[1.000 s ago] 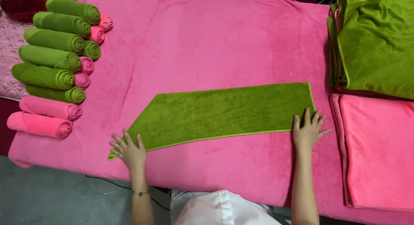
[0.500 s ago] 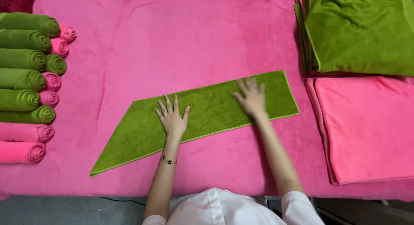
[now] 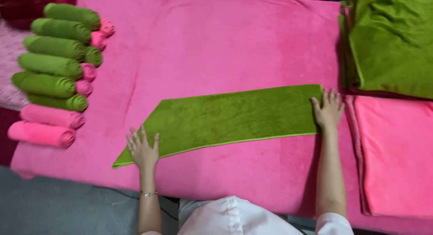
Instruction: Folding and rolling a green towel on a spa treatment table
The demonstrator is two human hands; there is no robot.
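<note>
The green towel (image 3: pixel 234 118), folded into a long band with a slanted left end, lies across the middle of the frame on a pink cover (image 3: pixel 203 45). The left hand (image 3: pixel 143 149) rests flat, fingers spread, on the towel's lower-left tip; the right hand (image 3: pixel 328 111) lies open on its right end. Neither grasps; both seem to pin the band flat and taut. Rolled towels (image 3: pixel 54 73), green and pink, are stacked at upper left. Flat green (image 3: pixel 392 41) and pink (image 3: pixel 397 154) piles crowd the right edge, just beside the right hand.

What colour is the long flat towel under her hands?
The folded towel is green, lying on a pink cover; head view.
</note>
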